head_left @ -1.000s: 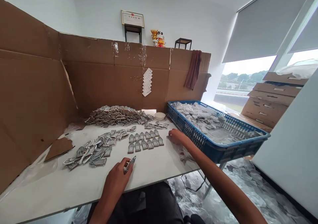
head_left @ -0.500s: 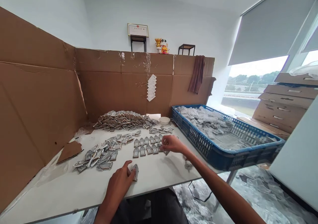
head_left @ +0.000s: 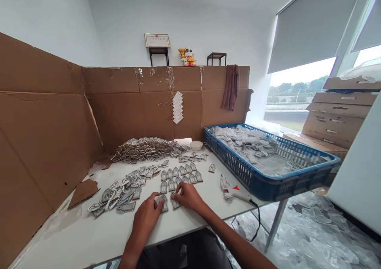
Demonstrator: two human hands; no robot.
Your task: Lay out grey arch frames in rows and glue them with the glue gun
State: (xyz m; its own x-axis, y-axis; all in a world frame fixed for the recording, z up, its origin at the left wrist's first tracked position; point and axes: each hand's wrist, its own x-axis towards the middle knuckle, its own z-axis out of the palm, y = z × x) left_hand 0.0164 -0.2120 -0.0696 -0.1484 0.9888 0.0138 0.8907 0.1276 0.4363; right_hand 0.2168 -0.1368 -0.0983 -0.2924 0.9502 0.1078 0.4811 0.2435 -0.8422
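Observation:
Small grey arch-shaped pieces (head_left: 177, 180), like little window frames, lie in two rows on the white table. Closest to me, my left hand (head_left: 145, 212) has thumb and fingertips at the left edge of one arched piece (head_left: 164, 204), which rests on the tabletop. Just beside it, my right hand (head_left: 190, 197) pinches another arched piece (head_left: 175, 202) from above, its fingertips covering part of it. A single arched piece (head_left: 211, 168) lies apart, right of the rows.
Loose pieces (head_left: 127, 187) are scattered at left, before a big stacked pile (head_left: 145, 148). A white bowl (head_left: 196, 145) stands behind. At right are a glue gun (head_left: 228, 190) with a cord and a blue crate (head_left: 253, 179) of bagged pieces. Cardboard walls (head_left: 119, 114) enclose the table.
My right hand has come from the right end of the rows toward me, beside my left hand, and now holds a piece there. The glue gun is uncovered. The view has shifted slightly.

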